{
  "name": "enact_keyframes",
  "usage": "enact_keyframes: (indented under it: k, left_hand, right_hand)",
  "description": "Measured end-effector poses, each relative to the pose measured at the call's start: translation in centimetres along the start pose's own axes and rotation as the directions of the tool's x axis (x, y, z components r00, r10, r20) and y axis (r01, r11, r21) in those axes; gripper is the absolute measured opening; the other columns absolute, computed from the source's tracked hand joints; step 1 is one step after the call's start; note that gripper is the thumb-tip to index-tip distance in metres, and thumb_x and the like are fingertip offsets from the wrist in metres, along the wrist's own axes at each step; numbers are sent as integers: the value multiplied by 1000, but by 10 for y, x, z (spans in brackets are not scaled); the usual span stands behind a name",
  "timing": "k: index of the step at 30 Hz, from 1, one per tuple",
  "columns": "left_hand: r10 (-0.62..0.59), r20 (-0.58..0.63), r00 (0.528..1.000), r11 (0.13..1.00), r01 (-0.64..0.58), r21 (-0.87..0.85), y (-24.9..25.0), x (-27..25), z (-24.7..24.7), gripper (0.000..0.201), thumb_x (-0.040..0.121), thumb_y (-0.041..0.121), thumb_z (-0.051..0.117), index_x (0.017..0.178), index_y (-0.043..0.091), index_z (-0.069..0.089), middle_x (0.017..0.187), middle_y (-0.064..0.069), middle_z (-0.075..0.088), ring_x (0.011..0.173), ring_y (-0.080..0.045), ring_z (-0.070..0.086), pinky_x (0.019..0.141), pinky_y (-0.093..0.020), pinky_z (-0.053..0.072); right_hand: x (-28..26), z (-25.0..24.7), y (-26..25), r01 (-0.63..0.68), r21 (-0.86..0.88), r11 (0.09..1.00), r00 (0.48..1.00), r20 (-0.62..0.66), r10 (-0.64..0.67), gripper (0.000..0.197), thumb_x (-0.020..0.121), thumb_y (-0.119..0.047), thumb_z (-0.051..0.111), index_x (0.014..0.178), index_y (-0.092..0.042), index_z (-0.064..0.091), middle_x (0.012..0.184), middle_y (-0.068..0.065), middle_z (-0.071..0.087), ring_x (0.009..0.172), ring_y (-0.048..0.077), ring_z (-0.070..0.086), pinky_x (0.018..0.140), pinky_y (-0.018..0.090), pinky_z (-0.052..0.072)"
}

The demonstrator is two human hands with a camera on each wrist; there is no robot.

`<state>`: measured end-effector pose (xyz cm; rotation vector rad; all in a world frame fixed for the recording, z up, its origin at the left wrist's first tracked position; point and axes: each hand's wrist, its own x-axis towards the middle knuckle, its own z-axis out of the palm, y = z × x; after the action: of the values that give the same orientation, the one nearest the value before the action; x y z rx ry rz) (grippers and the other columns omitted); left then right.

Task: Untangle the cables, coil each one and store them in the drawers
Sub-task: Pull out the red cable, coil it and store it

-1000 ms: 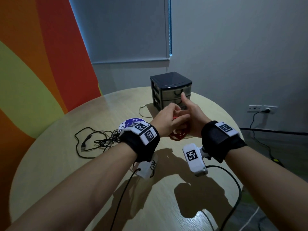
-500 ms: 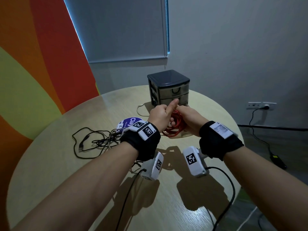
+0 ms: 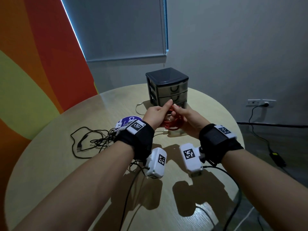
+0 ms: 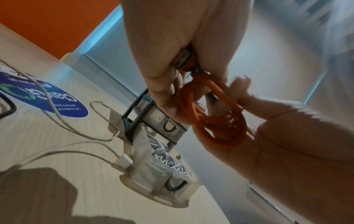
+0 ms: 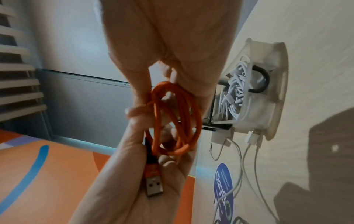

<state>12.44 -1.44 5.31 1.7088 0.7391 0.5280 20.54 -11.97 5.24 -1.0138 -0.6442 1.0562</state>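
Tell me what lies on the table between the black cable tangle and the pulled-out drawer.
In the head view, the round blue sticker and loose white cables lie between the black cable tangle and the pulled-out drawer; the left wrist partly hides that stretch.

Dim room; hard shadows on table (image 3: pixel 66 164); wrist views blurred.
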Motion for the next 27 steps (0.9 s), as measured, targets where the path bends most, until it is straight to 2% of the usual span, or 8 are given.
enact_keyframes:
  k: [3,7,10,14,17,21,23,27]
  left_hand:
    - [2,41,999,994,3,-111,3,-2,0,45,85,49,61,96,5,65,83,-9,67,72,-17,62,68,-27,51]
    - [21,87,996,993,-11,-118,6,-7,4,47,86,50,58,94,5,66,83,-9,69,76,-18,66,68,-28,55]
    - [11,113,994,999,-5,-53,8,-11,8,56,84,59,54,93,6,69,93,-14,71,87,-25,69,80,-36,57]
    - [42,121,992,998,-35,-55,9,-14,12,49,83,56,58,72,9,62,65,-6,64,67,-20,65,79,-36,55]
    - [37,120,992,991,-21,-135,7,-10,14,52,80,55,63,80,3,64,64,-6,59,72,-24,62,89,-44,52]
    - [24,48,999,967,-11,-253,7,-7,15,51,84,52,59,81,2,65,70,-9,64,75,-24,63,90,-44,51]
    - [20,-4,1000,951,-20,-310,6,-6,14,42,89,47,56,74,8,61,63,-4,64,70,-22,63,88,-43,52]
    - [14,-43,999,929,-29,-368,7,-8,11,38,92,42,52,71,11,55,61,-4,60,73,-22,63,86,-40,52]
  right_hand:
    - [2,1,1,67,11,998,998,11,-67,28,101,-21,34,82,-9,50,48,-9,41,45,3,42,69,24,41]
    - [4,5,-4,134,-29,991,989,-63,-136,35,102,-24,35,71,-13,47,41,-11,33,36,1,30,44,14,34]
    - [5,8,-7,157,-104,982,970,-173,-174,32,100,-27,41,71,-14,47,39,-11,37,32,1,32,37,14,34]
    - [4,8,-5,121,-179,976,932,-318,-174,30,96,-31,49,71,-15,49,37,-12,45,36,4,43,37,14,35]
    - [3,7,-5,108,-67,992,944,-306,-123,33,95,-32,48,69,-12,50,38,-7,44,33,6,43,37,15,36]
    - [-3,4,-8,55,106,993,986,-162,-37,40,96,-37,41,78,-8,61,52,1,58,55,15,58,65,27,50]
    - [-6,1,-4,38,69,997,989,-147,-27,39,95,-40,42,94,-8,64,70,3,67,72,17,62,74,29,50]
    - [-5,2,10,46,-34,998,988,-148,-50,35,96,-46,40,99,-22,65,94,2,67,92,17,58,86,33,41]
